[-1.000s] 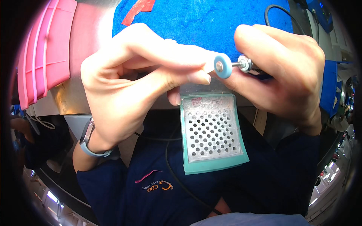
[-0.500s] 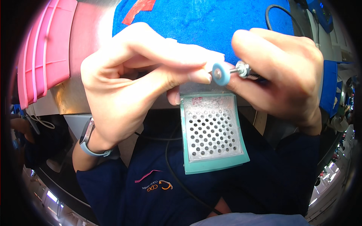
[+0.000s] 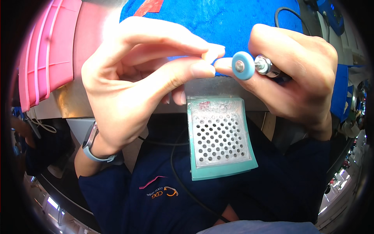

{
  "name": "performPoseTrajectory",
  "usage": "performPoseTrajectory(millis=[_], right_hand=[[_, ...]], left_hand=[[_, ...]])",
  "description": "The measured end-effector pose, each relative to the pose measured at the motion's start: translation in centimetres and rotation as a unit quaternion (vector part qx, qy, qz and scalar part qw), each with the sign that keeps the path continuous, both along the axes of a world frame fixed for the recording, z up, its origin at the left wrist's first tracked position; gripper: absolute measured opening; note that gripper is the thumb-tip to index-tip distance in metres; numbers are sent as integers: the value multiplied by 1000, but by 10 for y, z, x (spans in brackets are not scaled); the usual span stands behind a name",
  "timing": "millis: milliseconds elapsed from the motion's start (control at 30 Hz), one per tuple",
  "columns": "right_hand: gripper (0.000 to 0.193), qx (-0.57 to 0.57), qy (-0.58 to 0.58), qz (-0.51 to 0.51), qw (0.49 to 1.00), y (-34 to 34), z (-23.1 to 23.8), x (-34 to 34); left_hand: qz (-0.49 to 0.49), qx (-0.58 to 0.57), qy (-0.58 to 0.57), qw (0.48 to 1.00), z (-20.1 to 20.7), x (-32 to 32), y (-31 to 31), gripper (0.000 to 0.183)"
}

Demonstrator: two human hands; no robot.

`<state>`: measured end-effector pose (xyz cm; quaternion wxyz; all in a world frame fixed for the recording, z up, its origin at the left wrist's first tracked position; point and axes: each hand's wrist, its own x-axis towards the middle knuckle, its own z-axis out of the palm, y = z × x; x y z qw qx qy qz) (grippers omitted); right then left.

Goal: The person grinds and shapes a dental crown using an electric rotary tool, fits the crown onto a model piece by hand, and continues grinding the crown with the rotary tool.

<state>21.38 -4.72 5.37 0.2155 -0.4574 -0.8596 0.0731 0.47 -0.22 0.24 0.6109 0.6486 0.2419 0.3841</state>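
Note:
Between the thumb and forefinger of my left hand (image 3: 128, 70) is a small pale piece (image 3: 211, 55), overexposed, so its exact shape is unclear. My right hand (image 3: 296, 74) is wrapped round a rotary handpiece (image 3: 265, 65) with a metal tip. On its shank sits a light-blue polishing wheel (image 3: 243, 65), turned toward me. A gap lies between wheel and pale piece; a finger of my right hand reaches close to the piece. Below both hands a green-framed suction grille (image 3: 218, 140) with a perforated metal plate projects from the bench edge.
A blue cloth (image 3: 218, 23) covers the bench beyond my hands, with a red scrap (image 3: 150, 7) on it. At the left stands a pink ribbed tray (image 3: 46, 54). A dark cord (image 3: 286, 8) curves at the back right, near a blue device (image 3: 331, 15).
The wheel and handpiece have moved right, away from the small pale piece. My left fingers have risen slightly and shifted a little left, still pinching the piece.

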Motion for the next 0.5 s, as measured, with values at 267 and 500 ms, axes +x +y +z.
performPoseTrajectory(millis=[267,500], right_hand=[[23,-14,0,-23,1000,2,3,1],[22,4,2,-22,1000,0,-2,2]], left_hand=[[-18,21,42,999,1,-1,0,23],[-12,20,55,998,2,0,1,26]])
